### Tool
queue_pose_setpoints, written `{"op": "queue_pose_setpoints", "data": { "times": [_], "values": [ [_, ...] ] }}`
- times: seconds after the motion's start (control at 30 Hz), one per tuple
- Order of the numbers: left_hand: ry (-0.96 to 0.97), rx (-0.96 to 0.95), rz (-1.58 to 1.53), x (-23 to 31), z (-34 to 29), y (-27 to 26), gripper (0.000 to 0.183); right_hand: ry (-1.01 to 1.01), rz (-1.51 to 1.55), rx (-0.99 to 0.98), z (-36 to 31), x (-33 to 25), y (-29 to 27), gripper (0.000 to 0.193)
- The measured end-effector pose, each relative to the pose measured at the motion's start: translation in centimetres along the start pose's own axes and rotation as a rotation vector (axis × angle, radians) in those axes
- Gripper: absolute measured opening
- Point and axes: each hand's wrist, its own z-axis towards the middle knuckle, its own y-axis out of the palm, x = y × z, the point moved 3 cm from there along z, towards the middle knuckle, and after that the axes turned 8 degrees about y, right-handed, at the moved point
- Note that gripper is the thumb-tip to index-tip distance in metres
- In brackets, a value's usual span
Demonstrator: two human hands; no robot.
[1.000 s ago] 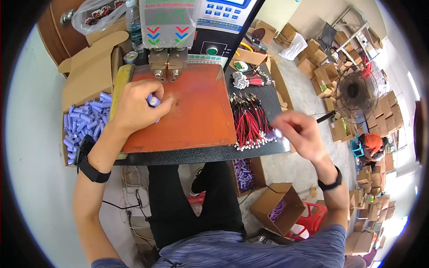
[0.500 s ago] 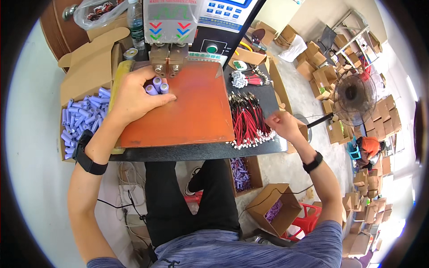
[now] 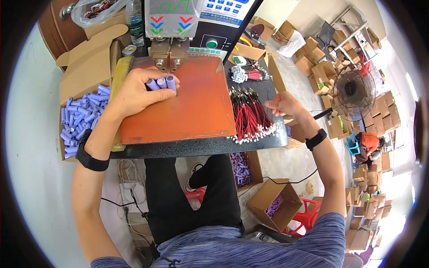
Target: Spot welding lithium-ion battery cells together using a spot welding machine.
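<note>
My left hand (image 3: 139, 92) is closed around three purple cylindrical battery cells (image 3: 161, 83), lined up side by side with their ends facing up. The cells are just below the copper electrodes (image 3: 169, 60) of a spot welder (image 3: 172, 18), over an orange mat (image 3: 183, 118). Off to the right, my right hand (image 3: 286, 105) hovers beside a bundle of red and black wires (image 3: 250, 114) with white connectors. Its fingers are curled together, and what they hold, if anything, is too small to make out.
An open cardboard box of purple cells (image 3: 82, 118) stands at the left. Another wire bundle (image 3: 250, 75) lies farther back on the black table (image 3: 187, 151). Boxes of cells (image 3: 275, 205) and a red stool (image 3: 308, 216) are on the floor; a fan (image 3: 355, 94) stands at the right.
The three cells have gone from a triangular cluster to a row in my left hand. My right hand has risen slightly beside the wires, its fingers still curled.
</note>
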Motion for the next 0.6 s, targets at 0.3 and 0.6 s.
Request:
{"op": "queue_pose_setpoints", "data": {
  "times": [0.3, 0.6],
  "values": [
    [0.035, -0.036, -0.038, -0.2, 0.0, 0.0, 0.028, 0.012, 0.296, -0.208, -1.5, -0.1, 0.1, 0.026],
    [0.015, -0.034, -0.116, 0.0, 0.1, 0.1, 0.027, 0.034, 0.428, -0.247, -1.7, 1.3, 0.4, 0.022]
  ]
}}
